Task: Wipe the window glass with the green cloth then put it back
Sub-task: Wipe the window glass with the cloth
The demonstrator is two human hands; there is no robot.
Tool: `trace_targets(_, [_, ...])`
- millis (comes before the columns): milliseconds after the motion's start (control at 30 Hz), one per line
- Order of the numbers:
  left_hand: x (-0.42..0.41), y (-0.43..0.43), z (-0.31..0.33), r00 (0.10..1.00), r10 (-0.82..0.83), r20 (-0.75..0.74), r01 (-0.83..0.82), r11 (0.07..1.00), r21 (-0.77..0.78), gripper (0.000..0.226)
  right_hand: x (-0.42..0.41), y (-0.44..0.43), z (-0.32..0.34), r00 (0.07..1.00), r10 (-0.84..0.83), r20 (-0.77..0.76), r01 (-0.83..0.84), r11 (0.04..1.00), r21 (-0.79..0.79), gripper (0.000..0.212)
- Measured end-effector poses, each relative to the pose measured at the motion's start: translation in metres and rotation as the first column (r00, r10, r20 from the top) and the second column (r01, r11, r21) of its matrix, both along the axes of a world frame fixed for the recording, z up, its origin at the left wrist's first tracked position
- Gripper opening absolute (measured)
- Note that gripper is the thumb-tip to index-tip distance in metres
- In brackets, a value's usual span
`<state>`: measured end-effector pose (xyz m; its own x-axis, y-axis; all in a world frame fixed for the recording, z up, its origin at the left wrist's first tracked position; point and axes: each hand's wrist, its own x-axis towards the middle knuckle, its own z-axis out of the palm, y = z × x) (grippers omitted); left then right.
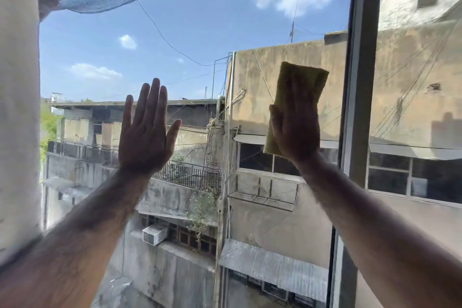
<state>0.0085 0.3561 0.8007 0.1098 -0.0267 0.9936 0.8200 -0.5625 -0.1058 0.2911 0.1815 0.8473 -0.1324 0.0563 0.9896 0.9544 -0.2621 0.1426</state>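
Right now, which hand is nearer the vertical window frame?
Right. The right hand presses the green cloth to the glass just left of the window frame; the left hand lies flat on the glass farther left, toward the white wall.

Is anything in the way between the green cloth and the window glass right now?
Nothing visible stands between them. The right hand presses the green cloth flat against the window glass. The left hand lies flat on the same pane further left, apart from the cloth.
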Motion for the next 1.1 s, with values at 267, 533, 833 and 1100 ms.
trace_targets(267, [0.000, 0.003, -0.002, 1.000, 0.003, -0.009, -0.003, 1.000, 0.018, 0.072, -0.010, 0.014, -0.091, 0.783, 0.072, 0.618, 0.227, 0.891, -0.392, 0.067])
trace_targets(533, [0.002, 0.000, -0.002, 1.000, 0.009, 0.017, -0.009, 1.000, 0.017, 0.072, 0.008, 0.009, -0.039, 0.937, 0.099, -0.336, -0.029, 0.978, 0.206, 0.063])
trace_targets(833, [0.000, 0.001, -0.003, 1.000, 0.027, 0.014, -0.028, 0.999, 0.043, 0.071, -0.048, 0.033, -0.123, 0.721, 0.281, 0.633, 0.130, 0.843, -0.522, 0.069])
trace_targets(1100, [0.000, -0.001, 0.000, 1.000, 0.002, 0.009, -0.002, 1.000, 0.026, 0.071, 0.005, 0.005, -0.014, 0.901, 0.076, 0.428, 0.042, 0.965, -0.259, 0.067])
